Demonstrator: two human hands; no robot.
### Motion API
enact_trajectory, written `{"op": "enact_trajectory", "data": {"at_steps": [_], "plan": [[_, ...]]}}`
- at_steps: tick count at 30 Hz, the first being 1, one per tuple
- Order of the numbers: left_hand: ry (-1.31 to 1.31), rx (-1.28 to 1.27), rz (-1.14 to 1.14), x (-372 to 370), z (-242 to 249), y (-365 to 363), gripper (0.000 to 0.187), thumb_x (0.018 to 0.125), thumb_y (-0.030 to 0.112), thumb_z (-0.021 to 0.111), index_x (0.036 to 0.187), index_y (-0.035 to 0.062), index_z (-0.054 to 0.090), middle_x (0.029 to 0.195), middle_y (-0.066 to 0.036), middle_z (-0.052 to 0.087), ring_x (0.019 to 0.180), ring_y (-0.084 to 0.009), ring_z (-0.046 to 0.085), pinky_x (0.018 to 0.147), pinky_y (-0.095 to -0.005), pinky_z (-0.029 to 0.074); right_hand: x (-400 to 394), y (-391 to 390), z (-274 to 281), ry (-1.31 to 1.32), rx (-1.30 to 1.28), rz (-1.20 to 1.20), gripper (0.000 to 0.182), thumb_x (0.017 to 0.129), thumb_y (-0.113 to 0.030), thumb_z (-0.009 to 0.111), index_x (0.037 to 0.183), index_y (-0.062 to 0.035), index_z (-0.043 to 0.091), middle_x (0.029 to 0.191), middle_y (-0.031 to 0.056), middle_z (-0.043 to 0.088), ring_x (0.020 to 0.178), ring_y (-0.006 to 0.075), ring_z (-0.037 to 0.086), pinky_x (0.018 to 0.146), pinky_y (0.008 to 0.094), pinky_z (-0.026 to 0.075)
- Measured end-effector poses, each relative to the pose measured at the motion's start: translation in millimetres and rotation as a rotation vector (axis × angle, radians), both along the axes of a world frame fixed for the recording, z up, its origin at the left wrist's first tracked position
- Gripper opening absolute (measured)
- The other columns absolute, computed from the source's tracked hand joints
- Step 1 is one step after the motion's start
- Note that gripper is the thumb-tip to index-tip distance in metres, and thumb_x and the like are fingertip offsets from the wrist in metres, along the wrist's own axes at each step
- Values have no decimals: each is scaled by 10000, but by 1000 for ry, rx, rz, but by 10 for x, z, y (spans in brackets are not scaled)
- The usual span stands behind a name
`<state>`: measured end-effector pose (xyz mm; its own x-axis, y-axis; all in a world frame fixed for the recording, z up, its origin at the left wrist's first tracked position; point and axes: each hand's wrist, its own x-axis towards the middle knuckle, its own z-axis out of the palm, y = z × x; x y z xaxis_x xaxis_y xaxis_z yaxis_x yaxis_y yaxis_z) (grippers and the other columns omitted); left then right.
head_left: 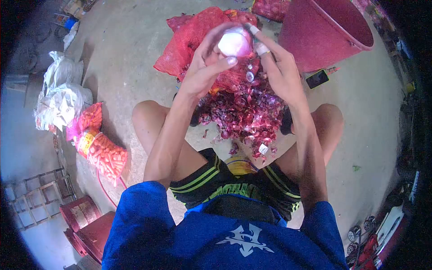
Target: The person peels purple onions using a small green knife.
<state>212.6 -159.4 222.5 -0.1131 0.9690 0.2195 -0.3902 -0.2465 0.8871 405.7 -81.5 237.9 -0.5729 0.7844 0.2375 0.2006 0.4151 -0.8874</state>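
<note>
My left hand [204,67] is closed around an onion [235,42], pale on its left side and purple on its right. The thumb lies along the onion's lower edge. Close against the onion's right side is my right hand [281,67], with white wrappings on its fingertips. Those fingers are bent together, and what they grip is too small and blurred to name. Below both hands a heap of loose purple onion skins [252,114] covers the floor between my legs. A red mesh sack [186,47] lies just beyond the hands.
At the upper right stands a large red tub [317,38], with a phone [317,79] on the concrete floor below it. To the left are white plastic bags [67,101] and a bag of carrots [108,157]. Red containers [83,213] stand at the lower left.
</note>
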Motion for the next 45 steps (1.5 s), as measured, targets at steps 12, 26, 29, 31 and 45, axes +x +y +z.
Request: {"op": "enact_trajectory", "data": {"at_steps": [12,26,29,31,45], "plan": [[-197,-201,-16,41,-93,119,654,863,25,792,1463,24,532,1339,-98,652,1217,-217,648,1088,-372,512,-31,166,-304,-64,216,-152,404,1065,-179,530,1458,-146,617,896,168,711,679,221,616,724,370,534],[-121,-163,-143,107,-43,15,682,854,-80,775,1473,-36,494,1372,-127,638,1232,-206,644,1073,-371,531,87,168,-39,419,-238,-11,789,825,-81,851,1520,-9,485,1204,74,696,997,114,678,869,259,560],[-161,-301,-35,232,-177,115,624,868,-44,799,1431,-33,530,1291,-118,681,1138,-194,687,1006,-350,566,-23,197,-245,480,-53,-11,756,827,-54,836,1498,-2,492,1186,75,701,958,127,692,805,275,589],[-171,-306,21,257,-234,124,566,875,-29,807,1384,-31,561,1230,-109,705,1080,-183,705,958,-323,582,28,237,-262,480,-93,-21,718,833,-30,822,1476,3,506,1178,83,706,968,134,699,804,282,596],[-127,-384,1,329,-247,206,545,953,118,775,1442,54,543,1228,-80,705,1101,-161,696,846,-338,623,39,286,-233,552,-315,-50,569,887,15,756,1420,-23,563,1100,87,734,977,166,718,838,304,601]]}}
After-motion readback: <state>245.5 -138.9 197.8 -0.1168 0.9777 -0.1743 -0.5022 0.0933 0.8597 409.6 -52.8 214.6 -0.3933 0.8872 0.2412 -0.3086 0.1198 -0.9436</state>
